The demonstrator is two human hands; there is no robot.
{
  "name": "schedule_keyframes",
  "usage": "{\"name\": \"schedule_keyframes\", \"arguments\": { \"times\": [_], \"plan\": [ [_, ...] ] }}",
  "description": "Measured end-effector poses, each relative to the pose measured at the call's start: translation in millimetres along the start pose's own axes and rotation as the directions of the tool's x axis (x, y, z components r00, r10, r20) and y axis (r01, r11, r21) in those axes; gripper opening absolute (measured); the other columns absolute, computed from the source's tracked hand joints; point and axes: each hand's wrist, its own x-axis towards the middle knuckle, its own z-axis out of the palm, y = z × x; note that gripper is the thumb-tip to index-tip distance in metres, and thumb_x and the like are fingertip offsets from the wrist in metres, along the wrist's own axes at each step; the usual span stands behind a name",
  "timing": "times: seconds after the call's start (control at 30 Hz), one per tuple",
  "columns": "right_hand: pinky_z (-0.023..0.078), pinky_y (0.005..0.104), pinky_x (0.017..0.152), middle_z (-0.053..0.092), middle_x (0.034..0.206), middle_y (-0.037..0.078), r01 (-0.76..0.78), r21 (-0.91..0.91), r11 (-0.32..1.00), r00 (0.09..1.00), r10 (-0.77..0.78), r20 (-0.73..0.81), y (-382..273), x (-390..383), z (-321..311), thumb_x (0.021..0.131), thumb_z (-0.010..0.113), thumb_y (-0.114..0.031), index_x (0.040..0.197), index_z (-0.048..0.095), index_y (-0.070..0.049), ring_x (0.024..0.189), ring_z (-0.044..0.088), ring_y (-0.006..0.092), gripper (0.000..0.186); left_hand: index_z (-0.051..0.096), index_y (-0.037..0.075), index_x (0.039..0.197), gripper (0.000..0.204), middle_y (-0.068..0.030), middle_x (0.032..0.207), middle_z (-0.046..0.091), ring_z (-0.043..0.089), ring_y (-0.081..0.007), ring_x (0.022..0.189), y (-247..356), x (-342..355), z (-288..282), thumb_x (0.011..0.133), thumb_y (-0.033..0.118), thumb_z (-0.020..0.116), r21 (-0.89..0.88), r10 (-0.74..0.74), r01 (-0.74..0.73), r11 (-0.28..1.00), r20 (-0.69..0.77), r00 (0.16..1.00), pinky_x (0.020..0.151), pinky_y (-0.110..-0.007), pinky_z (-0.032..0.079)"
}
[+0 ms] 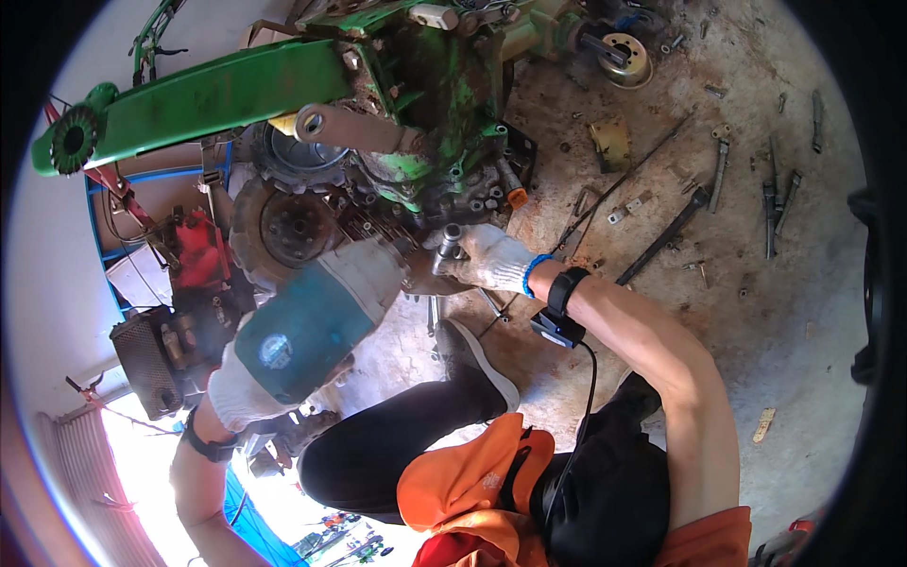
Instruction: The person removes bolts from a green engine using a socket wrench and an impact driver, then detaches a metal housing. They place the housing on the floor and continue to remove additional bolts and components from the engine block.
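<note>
A white knitted glove covers my left hand (244, 392), which is wrapped round the rear of a teal and grey impact wrench (316, 326). The tool's nose points up and right, close to the greasy underside of a green machine (406, 161). My right hand (496, 257), gloved in white with a blue cuff, pinches a silver socket (449, 238) just beside the wrench's nose. Whether the socket touches the nose is hard to tell. Several bolt heads show on the machine's lower face above my right hand.
A green beam (217, 94) reaches out to the upper left. Round metal wheels (288, 222) stand below it. On the stained concrete to the right lie a long black bar (666, 234), a yellow plate (611, 144), a gold-coloured pulley (625, 61) and several bolts and sockets.
</note>
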Motion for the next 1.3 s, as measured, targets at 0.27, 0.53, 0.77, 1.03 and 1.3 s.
{"name": "schedule_keyframes", "arguments": {
  "times": [0.27, 0.53, 0.77, 1.03, 1.3],
  "plan": [
    [0.057, 0.0458, 0.092, 0.078, 0.117, 0.019, -0.009, -0.085, 0.996, 0.998, 0.014, 0.063, -7.8, 11.5, 1.1, 0.099, 0.081, -0.035, 0.129, 0.076, -0.012, 0.107, 0.074, 0.0395, 0.039, 0.077, 0.012, 0.126, 0.043, -0.0068, 0.118, 0.08, 0.078, -0.0269, 0.103, -7.1, -37.9, 70.3, 0.089, 0.025, 0.092, -0.264, -0.2, 0.164, 0.95, -0.114, 0.973, 0.09, -0.038, 0.062],
    [0.06, 0.0429, 0.09, 0.078, 0.114, 0.023, 0.009, -0.211, 0.978, 0.978, 0.035, 0.206, -25.3, 26.5, 2.5, 0.1, 0.076, -0.03, 0.132, 0.074, -0.012, 0.103, 0.073, 0.0406, 0.037, 0.078, 0.011, 0.134, 0.04, -0.0084, 0.129, 0.078, 0.075, -0.0255, 0.115, -18.1, -92.8, 176.5, 0.096, 0.019, 0.086, -0.765, -0.585, 0.343, 0.545, -0.053, 0.81, 0.101, -0.041, 0.06],
    [0.062, 0.0408, 0.088, 0.081, 0.109, 0.016, -0.309, -0.361, 0.88, 0.949, 0.311, -0.054, -60.7, 7.4, 27.0, 0.096, 0.081, -0.019, 0.119, 0.079, -0.008, 0.1, 0.077, 0.0321, 0.026, 0.076, 0.007, 0.133, 0.037, -0.0116, 0.132, 0.075, 0.074, -0.0261, 0.115, -27.4, -107.1, 303.2, 0.097, 0.008, 0.084, -0.943, -0.716, 0.169, 0.288, -0.095, 0.692, 0.101, -0.041, 0.062],
    [0.06, 0.0311, 0.075, 0.079, 0.122, 0.011, -0.441, 0.587, 0.679, 0.75, 0.638, -0.174, -48.1, 5.1, 40.1, 0.103, 0.079, -0.029, 0.131, 0.069, -0.005, 0.09, 0.076, 0.0203, 0.038, 0.073, 0.002, 0.127, 0.031, -0.0091, 0.116, 0.077, 0.073, -0.0197, 0.1, -25.6, -89.0, 374.4, 0.099, 0.011, 0.08, -0.974, -0.829, 0.011, -0.227, 0.199, 0.522, 0.088, -0.037, 0.061],
    [0.057, 0.0287, 0.064, 0.079, 0.121, 0.015, -0.346, 0.761, 0.549, 0.777, 0.622, -0.096, -93.1, -7.7, 0.0, 0.106, 0.073, -0.051, 0.136, 0.069, -0.007, 0.092, 0.075, 0.0167, 0.053, 0.059, 0.002, 0.147, 0.063, -0.0284, 0.106, 0.078, 0.079, -0.0441, 0.092, -19.6, -66.1, 472.8, 0.095, 0.031, 0.08, -0.906, -0.931, 0.415, -0.081, 0.217, 0.292, 0.08, -0.05, 0.061]
  ]
}}
